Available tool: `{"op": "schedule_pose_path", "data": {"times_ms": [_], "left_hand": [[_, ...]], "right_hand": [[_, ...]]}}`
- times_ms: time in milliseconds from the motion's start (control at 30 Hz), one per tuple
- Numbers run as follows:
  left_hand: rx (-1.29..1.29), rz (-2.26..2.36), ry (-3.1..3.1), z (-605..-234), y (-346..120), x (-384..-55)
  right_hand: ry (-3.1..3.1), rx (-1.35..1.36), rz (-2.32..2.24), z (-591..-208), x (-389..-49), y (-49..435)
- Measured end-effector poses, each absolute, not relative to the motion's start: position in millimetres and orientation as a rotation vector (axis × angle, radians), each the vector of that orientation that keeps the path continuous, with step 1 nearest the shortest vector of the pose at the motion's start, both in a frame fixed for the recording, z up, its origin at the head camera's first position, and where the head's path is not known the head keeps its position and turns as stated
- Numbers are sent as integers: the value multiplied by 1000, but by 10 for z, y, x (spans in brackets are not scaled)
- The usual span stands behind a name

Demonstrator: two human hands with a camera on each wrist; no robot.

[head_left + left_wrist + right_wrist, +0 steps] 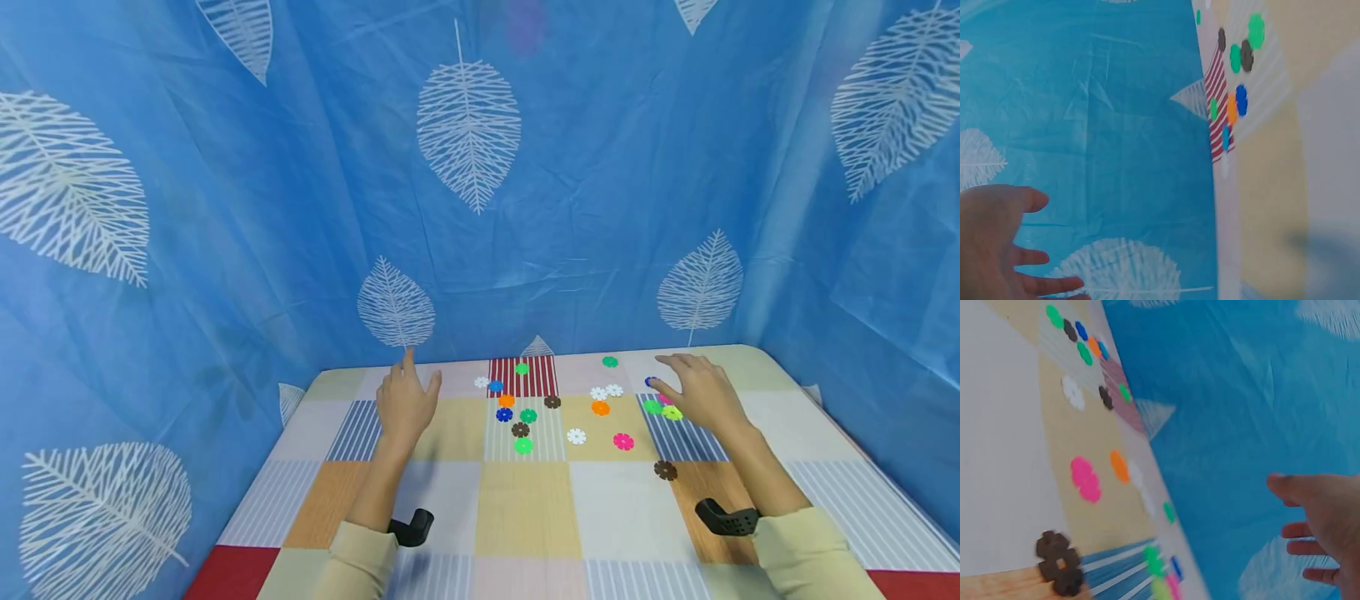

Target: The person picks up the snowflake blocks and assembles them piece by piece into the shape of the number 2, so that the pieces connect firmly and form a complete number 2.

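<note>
My left hand (pixel 406 400) hovers over the left part of the table, fingers apart and nothing in them; the left wrist view shows its spread fingers (pixel 1054 284). My right hand (pixel 699 390) is above the right part, thumb and fingers parted, also holding nothing. Several flat, notched plastic discs lie scattered on the cloth. Nearest the right hand are a green disc (pixel 652 407), a yellow-green disc (pixel 672 412) and a blue disc (pixel 649 382), with a pink one partly hidden. A brown disc (pixel 1059 564) lies closer to me. Orange disc (pixel 507 401) and white disc (pixel 576 436) sit mid-table.
A patchwork-patterned cloth (pixel 525 508) covers the table. Blue curtains (pixel 570 167) with white leaf prints hang behind it and on both sides. A black wrist mount (pixel 411 528) is on the left arm, another black mount (pixel 726 518) on the right.
</note>
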State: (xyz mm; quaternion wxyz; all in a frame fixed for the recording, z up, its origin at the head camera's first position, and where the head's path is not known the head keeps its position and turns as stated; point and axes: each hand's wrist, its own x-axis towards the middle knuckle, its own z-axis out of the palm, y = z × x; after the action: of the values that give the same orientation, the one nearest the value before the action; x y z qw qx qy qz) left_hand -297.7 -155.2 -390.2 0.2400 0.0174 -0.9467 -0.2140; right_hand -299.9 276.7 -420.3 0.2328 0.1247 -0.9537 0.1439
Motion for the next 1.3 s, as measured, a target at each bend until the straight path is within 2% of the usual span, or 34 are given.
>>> {"op": "schedule_pose_path", "data": {"times_ms": [233, 500, 733, 1133, 1300], "left_hand": [[121, -806, -2465, -4266, -1304, -3015], [35, -1425, -2275, -4784, -895, -3036], [66, -1653, -2272, -5077, -695, -3020], [-191, -1217, -2492, -5223, -649, -2897], [-216, -1004, -2619, -5228, -646, -2886]], "right_hand": [[-2638, 100, 634, -4874, -3252, 3099], [-2647, -148, 925, -5063, -3084, 3129], [-2630, -156, 898, -5254, -3090, 3126], [-2638, -182, 815, -5311, -3068, 3047], [-2601, -176, 856, -5313, -3039, 3004]]}}
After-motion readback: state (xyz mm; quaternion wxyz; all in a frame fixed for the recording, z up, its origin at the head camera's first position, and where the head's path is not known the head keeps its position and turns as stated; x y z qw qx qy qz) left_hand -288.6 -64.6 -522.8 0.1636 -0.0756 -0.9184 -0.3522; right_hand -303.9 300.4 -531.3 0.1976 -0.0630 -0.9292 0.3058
